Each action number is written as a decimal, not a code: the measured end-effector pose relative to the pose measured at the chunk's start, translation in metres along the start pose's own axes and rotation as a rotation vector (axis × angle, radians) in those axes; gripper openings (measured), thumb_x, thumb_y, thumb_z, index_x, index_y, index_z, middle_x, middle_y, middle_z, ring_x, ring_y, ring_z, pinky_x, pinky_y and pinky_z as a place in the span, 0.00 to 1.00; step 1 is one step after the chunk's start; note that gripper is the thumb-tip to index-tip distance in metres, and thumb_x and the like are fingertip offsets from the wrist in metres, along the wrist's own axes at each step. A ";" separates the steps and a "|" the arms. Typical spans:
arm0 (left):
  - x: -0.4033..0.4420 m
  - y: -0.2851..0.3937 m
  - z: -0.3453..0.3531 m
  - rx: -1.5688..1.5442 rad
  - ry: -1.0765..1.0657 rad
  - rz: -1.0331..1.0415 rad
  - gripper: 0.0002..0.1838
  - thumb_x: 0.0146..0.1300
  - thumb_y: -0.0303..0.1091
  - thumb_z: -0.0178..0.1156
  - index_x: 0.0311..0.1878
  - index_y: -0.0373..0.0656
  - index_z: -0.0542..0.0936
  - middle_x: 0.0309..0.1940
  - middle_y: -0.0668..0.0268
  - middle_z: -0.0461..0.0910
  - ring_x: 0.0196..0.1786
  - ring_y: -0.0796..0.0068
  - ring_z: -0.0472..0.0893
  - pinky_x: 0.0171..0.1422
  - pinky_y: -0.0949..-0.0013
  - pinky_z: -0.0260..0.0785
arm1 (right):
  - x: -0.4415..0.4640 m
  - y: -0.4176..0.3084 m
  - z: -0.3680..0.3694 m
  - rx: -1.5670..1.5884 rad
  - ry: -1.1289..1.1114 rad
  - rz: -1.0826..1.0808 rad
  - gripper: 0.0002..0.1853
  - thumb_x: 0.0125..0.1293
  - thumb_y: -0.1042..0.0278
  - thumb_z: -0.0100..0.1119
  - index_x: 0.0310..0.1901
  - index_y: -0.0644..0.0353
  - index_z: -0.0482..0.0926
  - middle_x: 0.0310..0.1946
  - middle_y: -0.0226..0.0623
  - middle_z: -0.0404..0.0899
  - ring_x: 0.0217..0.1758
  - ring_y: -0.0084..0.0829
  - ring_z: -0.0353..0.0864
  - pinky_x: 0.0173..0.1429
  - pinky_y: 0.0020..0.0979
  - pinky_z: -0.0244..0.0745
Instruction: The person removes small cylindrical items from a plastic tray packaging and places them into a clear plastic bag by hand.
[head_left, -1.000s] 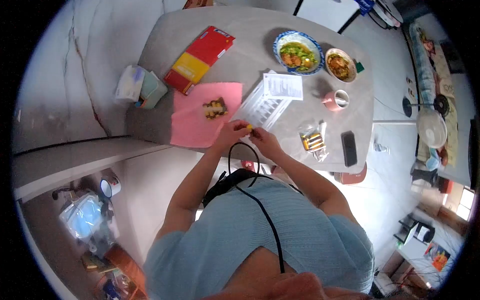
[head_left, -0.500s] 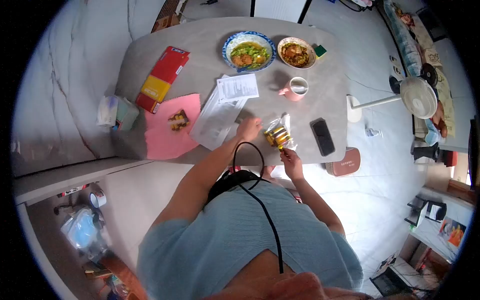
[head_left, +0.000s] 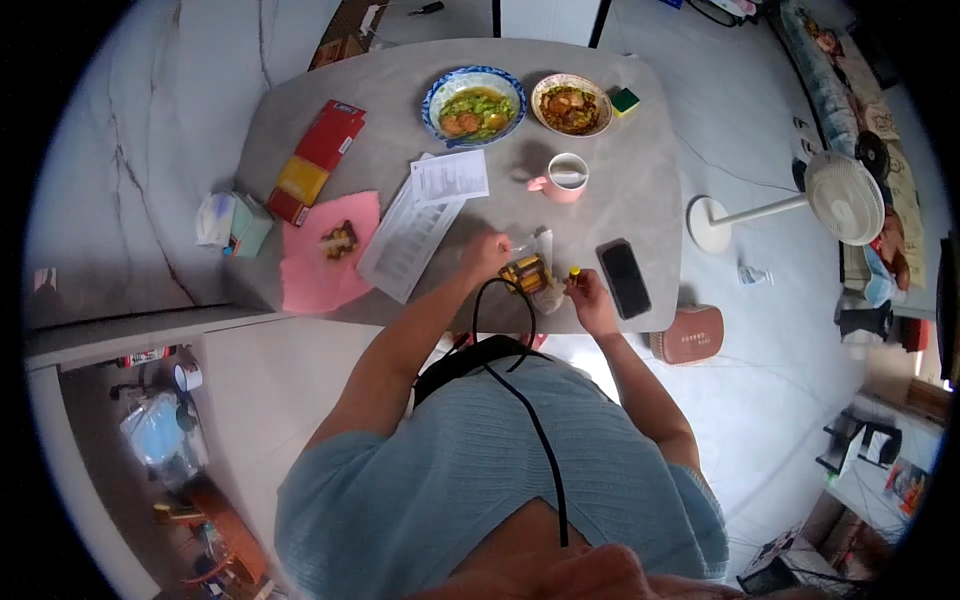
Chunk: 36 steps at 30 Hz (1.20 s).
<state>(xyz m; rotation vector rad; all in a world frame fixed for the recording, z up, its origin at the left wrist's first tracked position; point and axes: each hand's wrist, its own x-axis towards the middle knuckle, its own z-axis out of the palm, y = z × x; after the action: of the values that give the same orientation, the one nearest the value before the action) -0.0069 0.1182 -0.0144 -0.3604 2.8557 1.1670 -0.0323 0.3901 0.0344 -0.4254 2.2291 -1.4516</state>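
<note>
A clear plastic bag (head_left: 545,243) lies near the table's front edge, with several small yellow-and-dark pieces (head_left: 527,275) in it or on it. My left hand (head_left: 486,256) is closed at the bag's upper left edge and seems to pinch the plastic. On the other side, my right hand (head_left: 592,300) grips one small yellow-topped piece (head_left: 574,271) between thumb and fingers, just right of the bag. More such pieces (head_left: 341,240) sit in a heap on a pink cloth (head_left: 310,280) to the left.
White papers (head_left: 450,178), a red-and-yellow box (head_left: 318,160) and a tissue pack (head_left: 235,222) lie leftward. A pink mug (head_left: 562,180), two bowls of food (head_left: 473,72) and a green-yellow sponge (head_left: 625,101) stand farther back. Right of my hand is a phone (head_left: 624,279). A black cable (head_left: 535,425) hangs before me.
My right hand has moved off the pile, a little up and right, with a small yellow-topped piece in its fingers. My left hand has come against the bag's edge. The view has shifted slightly.
</note>
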 end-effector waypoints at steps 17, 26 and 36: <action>-0.056 0.074 -0.041 -0.194 0.118 0.077 0.07 0.51 0.34 0.65 0.31 0.43 0.79 0.44 0.58 0.78 0.45 0.60 0.78 0.48 0.64 0.70 | 0.061 -0.077 0.007 0.595 -0.250 0.091 0.06 0.67 0.74 0.55 0.44 0.62 0.71 0.40 0.34 0.78 0.46 0.24 0.77 0.52 0.25 0.71; -0.063 0.076 -0.039 -0.227 0.002 -0.029 0.07 0.54 0.32 0.65 0.31 0.41 0.79 0.53 0.54 0.75 0.56 0.57 0.75 0.59 0.60 0.67 | 0.060 -0.074 0.018 0.172 -0.096 -0.341 0.11 0.57 0.77 0.65 0.42 0.60 0.77 0.38 0.34 0.81 0.39 0.30 0.78 0.45 0.30 0.73; -0.073 0.070 -0.036 -0.302 0.065 0.065 0.06 0.53 0.29 0.66 0.33 0.39 0.79 0.51 0.54 0.78 0.55 0.57 0.76 0.59 0.60 0.69 | 0.051 -0.096 0.019 -0.810 -0.155 -0.703 0.09 0.53 0.66 0.59 0.37 0.51 0.82 0.37 0.34 0.81 0.51 0.36 0.75 0.65 0.47 0.60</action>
<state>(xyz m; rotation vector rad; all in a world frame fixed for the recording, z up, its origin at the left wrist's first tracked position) 0.0503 0.1565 0.0682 -0.3214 2.7621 1.6335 -0.0643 0.3122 0.1052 -1.6374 2.5710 -0.6298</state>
